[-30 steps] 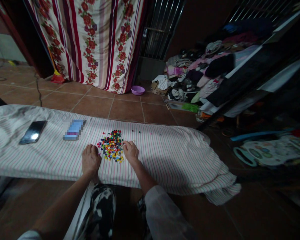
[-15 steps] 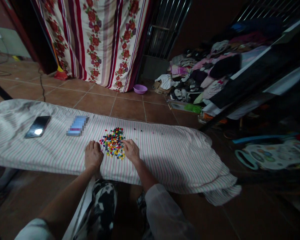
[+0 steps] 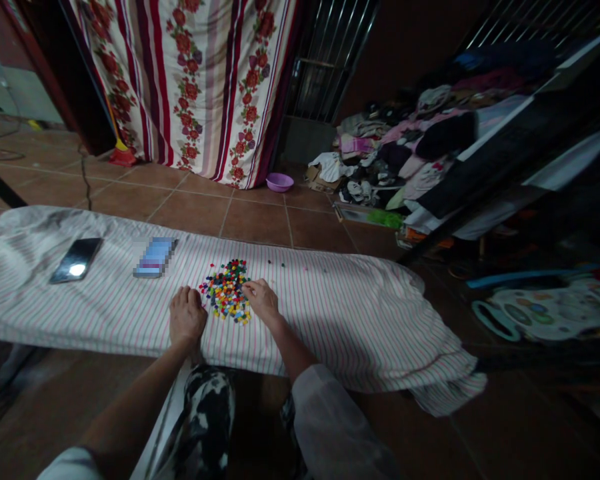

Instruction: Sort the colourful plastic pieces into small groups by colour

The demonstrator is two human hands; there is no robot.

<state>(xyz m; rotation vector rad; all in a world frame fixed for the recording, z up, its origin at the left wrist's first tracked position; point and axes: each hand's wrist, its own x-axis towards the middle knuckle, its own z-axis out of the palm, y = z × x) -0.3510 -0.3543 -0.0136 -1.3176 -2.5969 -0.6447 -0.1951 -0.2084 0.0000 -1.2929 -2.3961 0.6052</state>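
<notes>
A loose heap of small, many-coloured bead-like pieces (image 3: 226, 288) lies on a striped cloth (image 3: 340, 320). My left hand (image 3: 187, 315) rests on the cloth just left of the heap, back of the hand up, fingers curled under and closed; no object shows in it. At the heap's right edge, my right hand (image 3: 263, 299) is closed, thumb and forefinger pinched together over the pieces. Whatever is between those fingertips is too small to make out. Beyond the right hand, several single pieces (image 3: 283, 265) lie apart in a loose row.
A dark phone (image 3: 76, 260) and a second phone with a blurred screen (image 3: 155, 257) lie left on the cloth. Past the far edge are a purple basin (image 3: 280, 182), a floral curtain (image 3: 215, 87) and piled clothes (image 3: 400, 147). A pale plastic toy panel (image 3: 545, 310) is at right.
The view has tilted slightly, so the cloth sits a little lower. My right hand's fingers have drawn into a tighter pinch at the heap's edge. My left hand stays in place.
</notes>
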